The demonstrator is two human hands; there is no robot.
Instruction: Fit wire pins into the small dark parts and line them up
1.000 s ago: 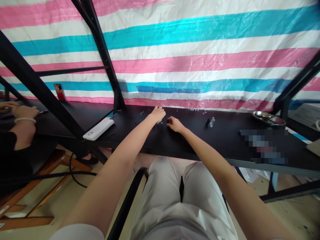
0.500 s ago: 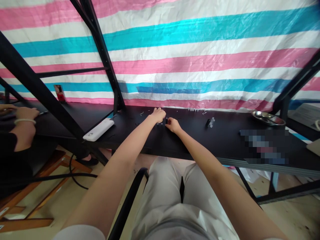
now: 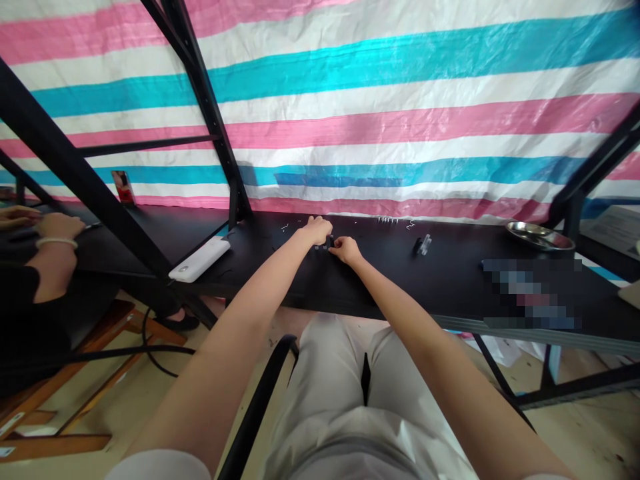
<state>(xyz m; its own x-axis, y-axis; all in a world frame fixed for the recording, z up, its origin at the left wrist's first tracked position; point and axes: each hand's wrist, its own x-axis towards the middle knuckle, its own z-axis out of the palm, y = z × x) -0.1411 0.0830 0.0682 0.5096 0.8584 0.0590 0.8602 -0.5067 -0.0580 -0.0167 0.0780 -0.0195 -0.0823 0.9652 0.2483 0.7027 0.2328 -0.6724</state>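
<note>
Both my hands meet over the black tabletop (image 3: pixel 385 283). My left hand (image 3: pixel 317 230) is closed, its fingers curled down, and what they hold is hidden. Close on its right, my right hand (image 3: pixel 347 250) is closed in a pinch, its fingertips at a small black piece (image 3: pixel 331 241). The piece is too small to name. A few tiny clear bits (image 3: pixel 318 247) lie just under my left hand. To the right rests a small clear and black part (image 3: pixel 423 245), apart from both hands.
Small white pieces (image 3: pixel 387 219) stand in a row at the back, near a thin curled white strip (image 3: pixel 411 225). A metal dish (image 3: pixel 540 236) is at right, a white case (image 3: pixel 200 260) at left. Black frame posts (image 3: pixel 213 120) flank me. Another person's hand (image 3: pixel 60 227) shows far left.
The small black piece and my right fingertips have shifted slightly left, nearer my left hand. The rest of the table looks the same.
</note>
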